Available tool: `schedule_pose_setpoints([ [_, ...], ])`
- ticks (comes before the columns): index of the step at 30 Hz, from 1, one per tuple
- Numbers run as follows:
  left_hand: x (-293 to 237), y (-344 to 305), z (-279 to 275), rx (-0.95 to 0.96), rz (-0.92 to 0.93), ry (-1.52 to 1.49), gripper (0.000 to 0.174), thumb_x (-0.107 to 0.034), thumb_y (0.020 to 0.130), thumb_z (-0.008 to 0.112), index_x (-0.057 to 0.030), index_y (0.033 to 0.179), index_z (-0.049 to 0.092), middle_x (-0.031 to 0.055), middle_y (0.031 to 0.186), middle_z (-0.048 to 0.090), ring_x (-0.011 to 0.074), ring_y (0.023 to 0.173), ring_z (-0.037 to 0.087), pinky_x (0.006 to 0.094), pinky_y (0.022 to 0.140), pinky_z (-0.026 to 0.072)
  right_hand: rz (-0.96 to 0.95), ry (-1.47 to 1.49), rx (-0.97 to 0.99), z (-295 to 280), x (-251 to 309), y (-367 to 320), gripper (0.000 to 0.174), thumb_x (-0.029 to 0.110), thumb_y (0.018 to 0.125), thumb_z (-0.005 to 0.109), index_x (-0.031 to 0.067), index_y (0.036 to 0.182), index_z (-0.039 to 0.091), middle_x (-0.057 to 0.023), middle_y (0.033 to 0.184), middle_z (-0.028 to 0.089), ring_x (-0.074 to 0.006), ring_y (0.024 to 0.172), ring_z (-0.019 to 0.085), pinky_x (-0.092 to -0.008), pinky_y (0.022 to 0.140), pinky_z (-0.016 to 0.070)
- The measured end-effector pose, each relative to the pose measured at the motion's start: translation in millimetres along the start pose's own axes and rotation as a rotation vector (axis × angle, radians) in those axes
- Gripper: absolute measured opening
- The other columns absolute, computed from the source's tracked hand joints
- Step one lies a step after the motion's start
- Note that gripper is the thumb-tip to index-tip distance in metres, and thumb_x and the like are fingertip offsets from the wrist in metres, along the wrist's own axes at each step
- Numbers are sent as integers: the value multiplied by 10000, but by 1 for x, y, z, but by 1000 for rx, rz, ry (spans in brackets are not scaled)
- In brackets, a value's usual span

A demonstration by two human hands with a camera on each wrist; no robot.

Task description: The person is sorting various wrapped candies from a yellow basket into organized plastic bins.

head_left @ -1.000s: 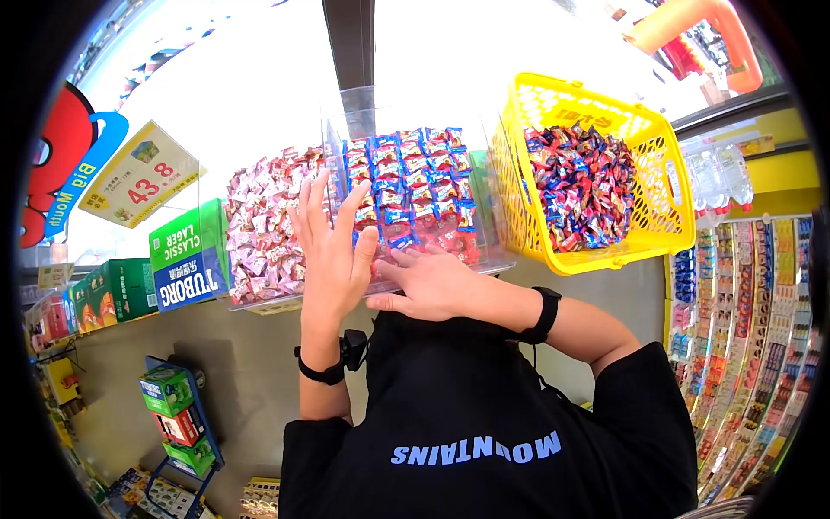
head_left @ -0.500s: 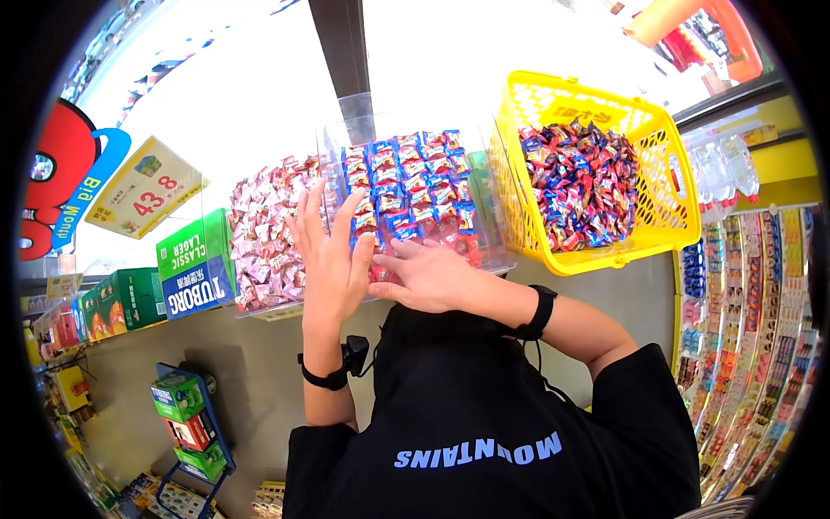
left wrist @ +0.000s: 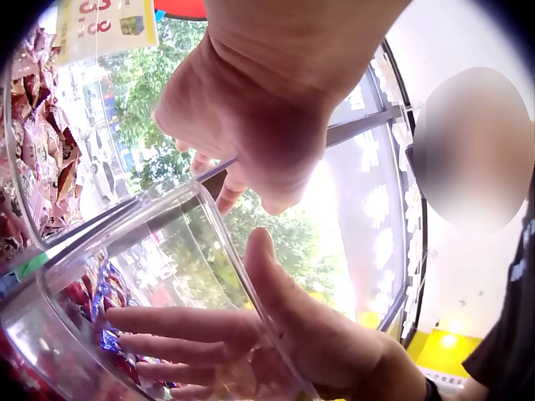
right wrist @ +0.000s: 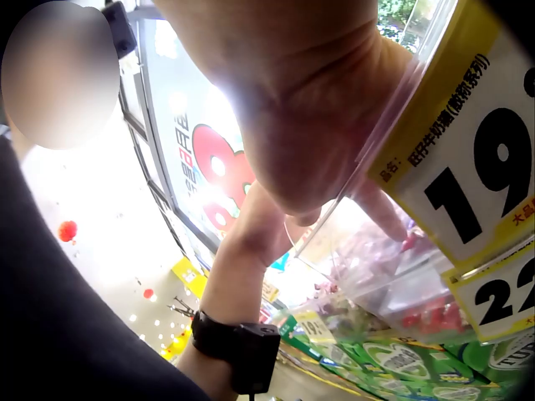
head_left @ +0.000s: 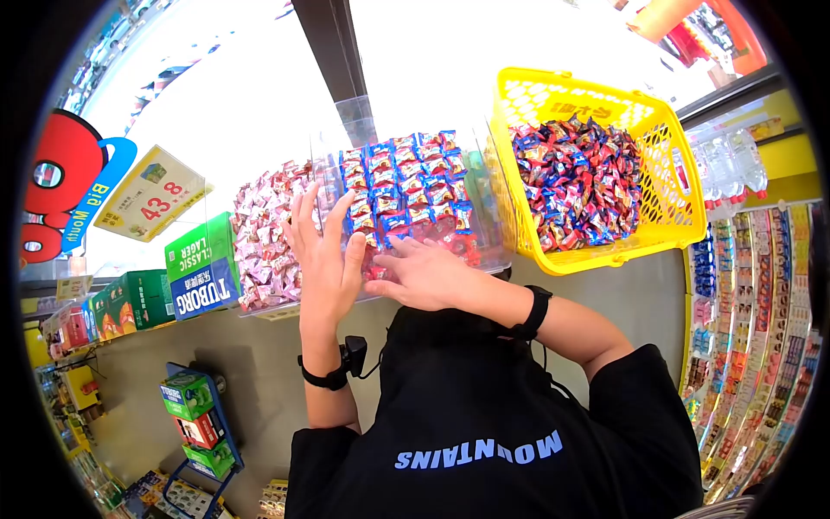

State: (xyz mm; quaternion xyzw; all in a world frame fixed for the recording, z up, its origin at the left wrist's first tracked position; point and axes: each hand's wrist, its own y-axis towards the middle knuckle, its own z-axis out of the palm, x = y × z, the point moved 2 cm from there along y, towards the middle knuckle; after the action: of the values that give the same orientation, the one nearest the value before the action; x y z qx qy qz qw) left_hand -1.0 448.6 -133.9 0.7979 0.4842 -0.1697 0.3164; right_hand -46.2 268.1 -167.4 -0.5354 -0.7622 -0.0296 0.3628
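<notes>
In the head view my left hand [head_left: 324, 259] is raised with spread fingers at the clear wall between two bins, next to pink-wrapped candies [head_left: 270, 233]. My right hand [head_left: 432, 275] reaches over the front rim of the clear plastic bin [head_left: 488, 233], fingers extended toward its front part. Blue-and-red wrapped candies [head_left: 402, 182] lie there in neat rows, with red ones [head_left: 462, 249] in front. Through the clear wall, the left wrist view shows the right hand's straight fingers [left wrist: 184, 322] by the blue wrappers; no candy shows between them.
A yellow basket [head_left: 666, 212] heaped with loose wrapped candies [head_left: 579, 186] stands right of the bin. Green beer cartons [head_left: 203, 266] and a price card [head_left: 154, 195] are at the left. A stacked trolley [head_left: 220, 406] is on the floor; packed shelves [head_left: 761, 320] line the right.
The head view has shifted a little, so the cartons and price card sit farther right in it. Both hands keep nearly the same pose, and the candy rows look alike.
</notes>
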Motion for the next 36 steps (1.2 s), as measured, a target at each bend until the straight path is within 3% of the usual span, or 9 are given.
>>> schedule_pose_setpoints([
  [4,0,0,1,6,-7,36,508,-430,1084,578,-186,1528,613,216,1711,341,474,1622,220,695,1299,74,-35,-26,-95,2,1,4,859,759,1045,444,51,1502,613,-300,1563,536,-448,1498,478,-628,1219,356],
  [7,-2,-1,-2,7,9,131,521,-460,1114,520,-160,1530,611,222,1718,344,448,1623,238,630,1310,117,-254,-135,-373,1,5,-13,790,690,1026,559,38,1468,623,-292,1568,528,-443,1501,470,-629,1238,338],
  [8,-4,-2,-2,9,18,171,534,-479,1131,488,-147,1531,611,225,1720,345,437,1623,248,598,1314,138,-329,-125,-374,0,5,-26,726,616,993,660,39,1432,632,-269,1562,534,-431,1494,473,-622,1252,327],
  [11,-9,-4,-1,-9,-18,227,504,-421,1085,577,-182,1527,610,206,1716,354,452,1624,235,682,1309,74,-538,-185,-424,-22,10,-72,665,546,979,708,57,1424,636,-238,1573,533,-405,1509,467,-598,1263,332],
  [14,-18,-5,0,-12,-36,322,503,-419,1087,572,-181,1528,606,188,1715,361,438,1626,239,684,1309,77,-624,-163,-432,-59,12,-124,600,419,943,768,67,1412,645,-212,1581,542,-382,1510,482,-569,1273,351],
  [22,-117,28,19,43,152,282,543,-435,1044,646,-181,1523,616,187,1704,391,431,1631,252,661,1321,89,-369,-219,-676,-138,-73,-233,579,198,857,868,74,1389,678,-190,1563,581,-387,1480,546,-571,1257,402],
  [27,-202,59,33,74,329,377,520,-349,1009,719,-183,1494,630,186,1714,391,473,1626,250,638,1314,192,-230,-314,-851,-175,-156,-282,401,194,886,822,71,1249,706,-173,1456,638,-376,1386,597,-568,1229,417],
  [32,-285,110,41,134,442,356,499,-202,864,847,-202,1352,741,147,1705,424,454,1637,250,651,1327,176,-113,-348,-972,-203,-225,-323,287,171,908,804,70,1166,727,-143,1366,681,-348,1324,630,-542,1201,444],
  [36,-349,153,64,168,595,443,439,-262,922,809,-214,1352,739,128,1691,449,441,1631,280,661,1331,132,-127,-265,-977,-210,-260,-333,277,195,903,809,84,1148,742,-132,1349,691,-335,1304,639,-557,1200,428],
])
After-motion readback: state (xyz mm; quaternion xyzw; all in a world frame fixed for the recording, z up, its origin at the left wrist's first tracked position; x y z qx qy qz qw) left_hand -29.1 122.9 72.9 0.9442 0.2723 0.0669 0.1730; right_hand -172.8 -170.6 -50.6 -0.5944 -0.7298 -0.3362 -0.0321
